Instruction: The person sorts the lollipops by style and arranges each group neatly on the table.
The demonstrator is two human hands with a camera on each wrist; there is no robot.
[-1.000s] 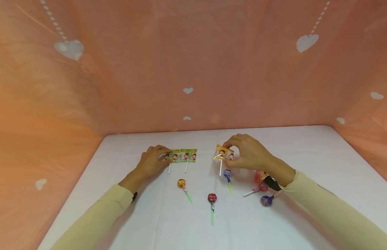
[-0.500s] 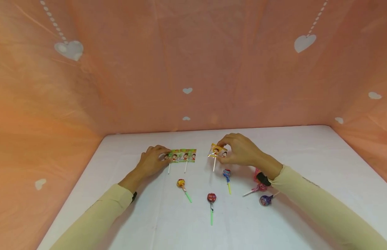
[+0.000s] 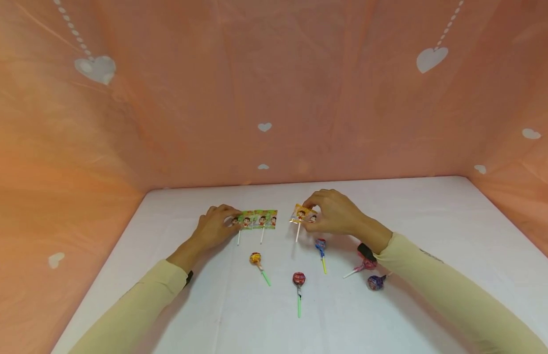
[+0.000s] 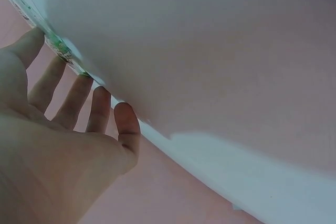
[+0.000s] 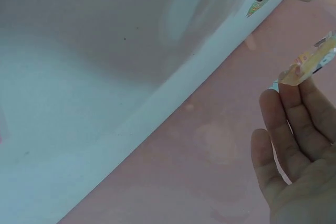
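Observation:
Two flat green-wrapped lollipops (image 3: 265,220) lie side by side near the back of the table, white sticks toward me. At the left one's outer edge, my left hand (image 3: 215,227) pinches the wrapper between thumb and fingertips. My right hand (image 3: 337,212) pinches a flat orange-wrapped lollipop (image 3: 300,214) by its right side, a short gap right of the green pair. It is held above the table, white stick pointing down. In the right wrist view, the orange wrapper (image 5: 310,61) is at the fingertips; in the left wrist view, a green wrapper (image 4: 58,45) touches the fingertips.
Round lollipops lie nearer me on the white table (image 3: 238,314): a yellow one (image 3: 256,258), a red one (image 3: 299,279), a blue one (image 3: 321,246), a pink one (image 3: 366,263) and a purple one (image 3: 375,282). Orange cloth (image 3: 300,98) encloses the back and sides.
My right hand has moved left with the orange-wrapped lollipop, bringing it closer to the green pair. The left hand has stayed on the left green-wrapped lollipop.

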